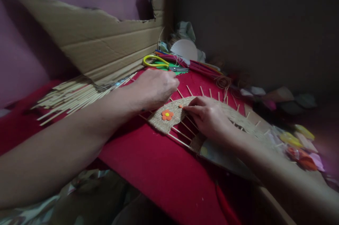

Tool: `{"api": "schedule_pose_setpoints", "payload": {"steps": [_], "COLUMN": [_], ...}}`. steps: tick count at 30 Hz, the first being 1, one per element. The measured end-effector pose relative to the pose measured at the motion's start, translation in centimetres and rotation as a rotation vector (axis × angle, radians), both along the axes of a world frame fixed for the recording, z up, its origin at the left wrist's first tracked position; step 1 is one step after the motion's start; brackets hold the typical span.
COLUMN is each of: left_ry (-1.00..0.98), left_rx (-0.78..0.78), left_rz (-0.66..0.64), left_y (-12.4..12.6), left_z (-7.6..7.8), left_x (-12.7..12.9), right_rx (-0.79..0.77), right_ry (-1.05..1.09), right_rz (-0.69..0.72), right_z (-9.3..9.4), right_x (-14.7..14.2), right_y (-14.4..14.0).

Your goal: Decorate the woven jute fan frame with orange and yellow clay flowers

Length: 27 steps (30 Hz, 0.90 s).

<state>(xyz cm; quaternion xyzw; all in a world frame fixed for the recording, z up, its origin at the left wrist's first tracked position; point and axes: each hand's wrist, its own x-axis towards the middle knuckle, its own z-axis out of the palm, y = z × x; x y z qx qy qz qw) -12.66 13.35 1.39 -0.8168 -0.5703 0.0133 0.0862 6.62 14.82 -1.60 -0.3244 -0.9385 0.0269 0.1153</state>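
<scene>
Head view — right hand point(209, 117), fingers point(192, 108) pinched beside orange dot point(180, 106) on woven band point(156, 123), left hand point(157, 85) curled — holds unclear

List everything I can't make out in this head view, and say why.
All in the head view:
- Left hand: its fingertips are hidden behind its own back, so I cannot tell whether it holds anything.
- Orange dot: too small to tell whether the right hand touches it.
- Woven piece: partly covered by the right hand and forearm.
- Colorful packets: too blurred to identify.
</scene>
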Motion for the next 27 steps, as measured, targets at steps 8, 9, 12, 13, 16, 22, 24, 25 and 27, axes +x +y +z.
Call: {"api": "schedule_pose_setpoints", "payload": {"steps": [8,9,12,13,16,22,24,25,27], "left_ry": [0.000,-0.002,-0.005,-0.006,-0.008,-0.001,-0.009,-0.011,-0.008], "left_rx": [0.034,0.031,0.015,0.015,0.031,0.036,0.036,0.037,0.046], "left_rz": [-0.020,-0.019,-0.016,-0.019,-0.031,-0.033,-0.041,-0.045,-0.055], "left_y": [0.0,0.0,0.1,0.1,0.1,0.3,0.5,0.6,0.8], "left_z": [-0.2,-0.2,-0.3,-0.3,-0.3,-0.6,-0.8,-0.9,-1.1], "left_x": [0.0,-0.1,-0.1,-0.1,-0.1,-0.3,-0.4,-0.5,-0.7], "right_rx": [0.100,0.093,0.043,0.024,0.007,0.029,0.039,0.037,0.015], "right_ry": [-0.181,-0.183,-0.134,-0.108,-0.055,0.038,0.058,0.050,0.003], "right_rz": [0.048,0.051,0.047,0.040,0.013,-0.032,-0.036,-0.035,-0.029], "right_z": [-0.1,0.1,0.3,0.3,0.4,2.3,3.4,3.9,4.8], "right_x": [-0.3,-0.3,-0.1,0.0,0.1,1.4,2.8,3.6,5.3], "right_y": [-0.4,-0.5,-0.5,-0.4,-0.5,-0.7,-1.1,-1.3,-2.2]}}
